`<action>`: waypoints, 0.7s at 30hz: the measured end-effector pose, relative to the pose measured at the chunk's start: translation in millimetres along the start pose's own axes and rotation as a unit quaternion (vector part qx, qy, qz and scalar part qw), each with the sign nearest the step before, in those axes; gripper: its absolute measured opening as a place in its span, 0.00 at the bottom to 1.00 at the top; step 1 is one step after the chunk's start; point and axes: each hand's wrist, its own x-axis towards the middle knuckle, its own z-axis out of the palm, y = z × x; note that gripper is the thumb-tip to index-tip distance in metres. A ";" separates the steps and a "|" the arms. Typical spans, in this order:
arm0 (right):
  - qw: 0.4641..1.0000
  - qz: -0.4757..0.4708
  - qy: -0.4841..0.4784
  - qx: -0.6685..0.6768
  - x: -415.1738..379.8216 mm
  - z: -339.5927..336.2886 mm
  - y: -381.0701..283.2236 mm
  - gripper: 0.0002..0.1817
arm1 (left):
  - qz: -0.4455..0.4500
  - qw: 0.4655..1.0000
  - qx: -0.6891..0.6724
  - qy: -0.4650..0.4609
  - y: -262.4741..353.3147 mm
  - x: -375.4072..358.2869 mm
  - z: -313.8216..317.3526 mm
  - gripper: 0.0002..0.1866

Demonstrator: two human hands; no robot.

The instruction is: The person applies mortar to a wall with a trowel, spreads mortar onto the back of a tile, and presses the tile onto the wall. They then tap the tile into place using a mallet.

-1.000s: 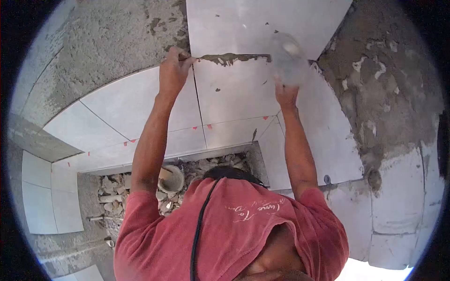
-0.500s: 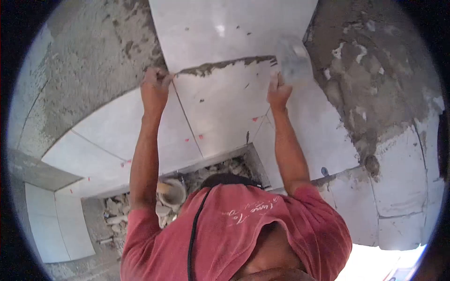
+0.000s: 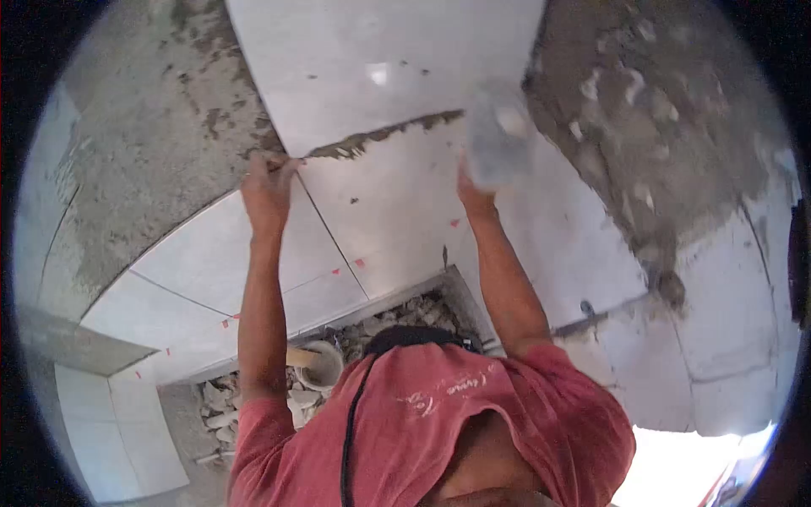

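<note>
My left hand [image 3: 268, 188] has its fingers closed at the left end of the joint between two pale tiles; what they pinch is hidden. In my right hand [image 3: 476, 193] is a flat grey trowel [image 3: 497, 148], blurred by motion, held over the right end of that joint. A ragged band of dark mortar [image 3: 363, 142] runs along the joint between both hands. The upper tile [image 3: 380, 51] lies beyond it and the lower tile [image 3: 380, 198] on the near side.
Rough grey mortar [image 3: 160, 118] covers the surface on the left, and more mortar [image 3: 625, 127] on the right. Small red spacers [image 3: 360, 264] stick up from the tile joints. Nearer my body are a rubble-filled recess [image 3: 221, 414] and a bucket [image 3: 321, 365].
The trowel has swung left and down, now overlapping my right hand. My left hand stays at the joint's end, and the whole view has shifted slightly.
</note>
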 end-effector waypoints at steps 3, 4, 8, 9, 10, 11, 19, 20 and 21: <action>0.963 -0.153 0.203 -0.095 -26.5 11.8 -9.0 0.23 | 0.049 0.998 0.020 0.019 -3.3 -0.2 -0.9 0.14; 0.977 -0.133 0.167 0.016 -20.4 3.5 -18.6 0.23 | 0.040 0.999 0.025 0.017 -4.8 -2.1 -0.4 0.14; 0.935 -0.192 0.261 -0.143 3.9 6.7 -23.1 0.22 | 0.041 0.998 0.036 0.027 -9.4 14.0 4.9 0.14; 0.944 -0.155 0.261 -0.128 -10.6 0.8 -32.3 0.22 | 0.045 0.997 0.056 0.012 -3.7 1.7 -1.2 0.14; 0.951 -0.118 0.262 -0.114 -24.9 -5.1 -41.6 0.21 | -0.023 0.997 0.052 -0.052 0.6 0.1 -6.7 0.12; 0.959 -0.124 0.227 -0.115 -19.9 -4.1 -39.9 0.21 | -0.027 0.996 0.056 -0.056 -1.0 -0.2 -9.9 0.12; 0.988 -0.082 0.010 -0.127 -21.3 -22.1 -50.6 0.17 | 0.044 0.995 -0.005 -0.094 -10.4 0.0 -17.9 0.13; 0.972 -0.115 0.072 -0.190 -26.1 -19.6 -49.6 0.17 | 0.045 0.994 -0.006 -0.095 -9.1 -2.8 -18.2 0.13; 0.971 -0.120 0.081 -0.190 -14.7 -17.9 -49.3 0.17 | 0.010 0.995 -0.020 -0.098 -7.3 -2.6 -17.3 0.13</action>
